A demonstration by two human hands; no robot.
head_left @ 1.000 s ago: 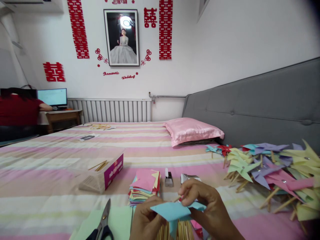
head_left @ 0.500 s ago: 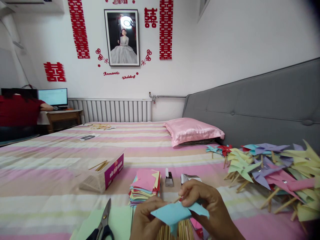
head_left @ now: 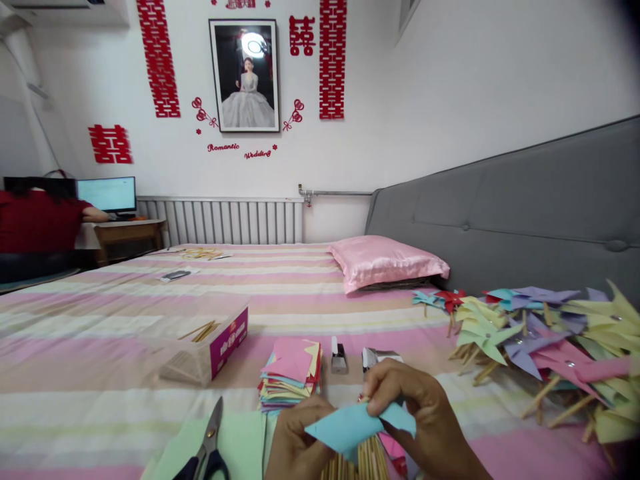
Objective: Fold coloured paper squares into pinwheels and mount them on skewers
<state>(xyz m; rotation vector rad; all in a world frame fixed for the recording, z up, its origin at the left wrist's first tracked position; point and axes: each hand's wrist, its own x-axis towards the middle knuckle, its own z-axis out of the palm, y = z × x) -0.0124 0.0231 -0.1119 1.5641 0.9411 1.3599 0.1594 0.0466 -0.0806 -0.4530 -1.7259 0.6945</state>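
Note:
Low in the head view, a light blue paper pinwheel [head_left: 345, 430] is held between my two hands, its blades partly folded over. My left hand [head_left: 300, 437] is closed on its left side. My right hand [head_left: 415, 407] pinches it near the middle, thumb and fingers together; what lies under those fingertips is hidden. A bundle of wooden sticks [head_left: 360, 463] lies just below the paper. Ahead of my left hand is a stack of coloured paper squares [head_left: 290, 373]. Scissors [head_left: 207, 447] rest on green paper sheets [head_left: 243, 440] to the left.
Finished pinwheels [head_left: 540, 347] are heaped at the right by the grey headboard [head_left: 525, 200]. A clear plastic box [head_left: 190, 363] with sticks stands left. Small boxes [head_left: 339, 357] and a pink pillow [head_left: 385, 262] lie ahead. A person in red [head_left: 40, 220] sits at a desk far left.
Both hands and the blue pinwheel have shifted very slightly to the right. The paper's lower blade has tilted a little; my grip looks the same.

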